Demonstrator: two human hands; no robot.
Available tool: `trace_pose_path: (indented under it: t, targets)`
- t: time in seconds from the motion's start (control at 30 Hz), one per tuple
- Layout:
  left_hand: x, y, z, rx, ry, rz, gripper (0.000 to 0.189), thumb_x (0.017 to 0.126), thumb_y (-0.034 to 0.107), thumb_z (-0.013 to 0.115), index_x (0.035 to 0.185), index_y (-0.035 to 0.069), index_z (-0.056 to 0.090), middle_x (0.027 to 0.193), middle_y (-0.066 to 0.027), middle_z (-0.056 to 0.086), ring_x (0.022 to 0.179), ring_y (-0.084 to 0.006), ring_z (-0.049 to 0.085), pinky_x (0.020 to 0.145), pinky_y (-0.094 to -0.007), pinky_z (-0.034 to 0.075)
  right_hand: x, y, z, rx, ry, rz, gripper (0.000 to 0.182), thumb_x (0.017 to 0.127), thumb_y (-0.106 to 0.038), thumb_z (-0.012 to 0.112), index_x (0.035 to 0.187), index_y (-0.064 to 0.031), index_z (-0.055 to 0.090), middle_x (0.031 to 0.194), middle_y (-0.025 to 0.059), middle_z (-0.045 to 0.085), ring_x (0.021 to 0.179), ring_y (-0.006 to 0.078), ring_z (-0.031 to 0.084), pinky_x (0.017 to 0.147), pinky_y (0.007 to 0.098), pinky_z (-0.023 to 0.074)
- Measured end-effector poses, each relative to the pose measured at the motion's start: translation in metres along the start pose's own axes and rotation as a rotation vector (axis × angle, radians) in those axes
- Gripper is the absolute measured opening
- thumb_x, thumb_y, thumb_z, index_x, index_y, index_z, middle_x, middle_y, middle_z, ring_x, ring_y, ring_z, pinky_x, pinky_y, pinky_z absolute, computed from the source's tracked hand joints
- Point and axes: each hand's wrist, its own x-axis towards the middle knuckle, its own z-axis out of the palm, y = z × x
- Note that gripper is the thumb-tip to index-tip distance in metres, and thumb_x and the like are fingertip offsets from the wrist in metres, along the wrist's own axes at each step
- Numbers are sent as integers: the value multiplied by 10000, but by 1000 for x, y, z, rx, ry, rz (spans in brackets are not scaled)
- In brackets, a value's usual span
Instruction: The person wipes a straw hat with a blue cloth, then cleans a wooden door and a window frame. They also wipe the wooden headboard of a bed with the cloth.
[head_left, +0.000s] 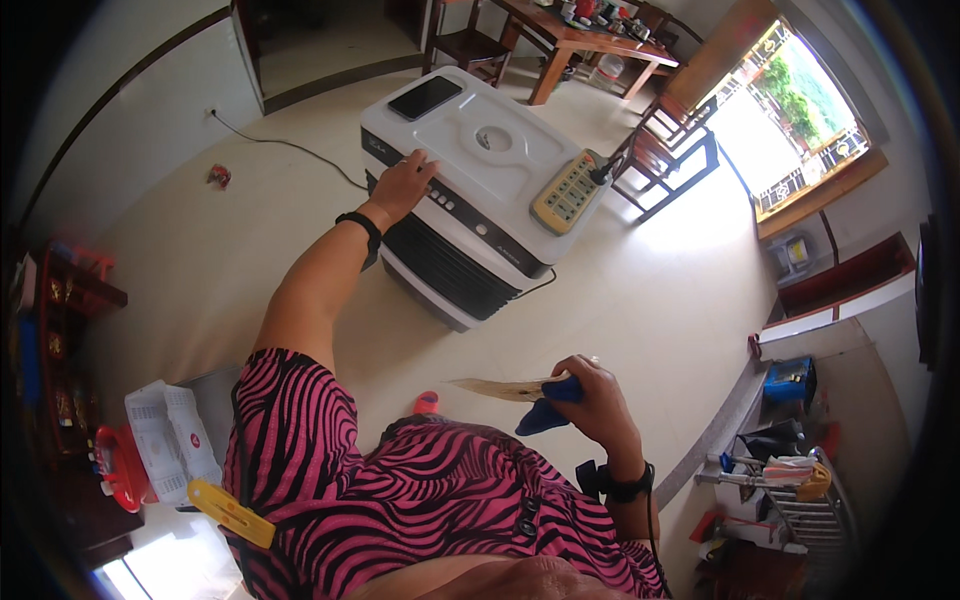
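A white and black air cooler (502, 150) stands on the floor before me. My left hand (401, 184) rests on its dark front panel, with the fingertips at the top edge beside a row of buttons (441, 199); it holds nothing. A dark smartphone or tablet (425, 97) lies on the far left of the white top. On the right of the top sits a yellow-framed power strip (566, 193) with a black plug (600, 175) in it. In front of my body, my right hand (596, 397) grips a blue cloth (544, 418) and a thin beige, fan-like item (502, 388).
A cable (300, 146) runs across the tiled floor from a wall socket to the cooler. Wooden chairs (652, 154) and a table (555, 30) stand beyond. At left is a white plastic basket (169, 435); metal-framed items (814, 487) lean at right. A red wrapper (219, 176) lies on the floor.
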Motion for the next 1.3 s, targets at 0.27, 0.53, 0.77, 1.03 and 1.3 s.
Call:
trace_pose_path:
  t: [0.27,0.53,0.77,1.03,1.3]
  targets:
    - [-2,2,0,-50,-34,-48,573,731,68,714,1239,122,453,1220,-142,431,1032,-349,565,779,-421,520,26,12,-9,59,11,-109,262,721,-111,719,936,-63,577,840,119,599,820,329,585,731,386,468]
    - [-22,180,-48,-1043,-412,-100,638,896,456,577,1370,65,406,1332,-129,466,1119,-238,537,907,-350,459,25,53,-54,22,21,-198,318,699,-113,700,985,-72,567,926,119,605,893,352,595,760,412,477]
    - [46,381,-85,-2190,-816,45,776,902,565,484,1452,80,231,1435,-103,338,1333,-209,346,1094,-355,309,-11,78,-119,29,324,-360,543,639,-29,699,1153,-103,539,1312,177,452,1091,406,534,893,454,462]
    - [98,506,-8,-2019,-514,-79,754,883,86,533,1504,37,108,1456,-116,326,1322,-203,360,1088,-324,302,-38,211,-168,-154,928,-292,668,759,20,623,1375,-49,376,1424,214,341,1198,398,483,969,420,441]
    - [151,536,41,-2106,-629,-230,608,939,51,450,1484,27,184,1430,-116,376,1290,-205,406,1091,-325,316,-51,300,-214,119,1083,-127,515,755,40,568,1262,-12,493,1310,210,482,1230,402,450,1038,440,369]
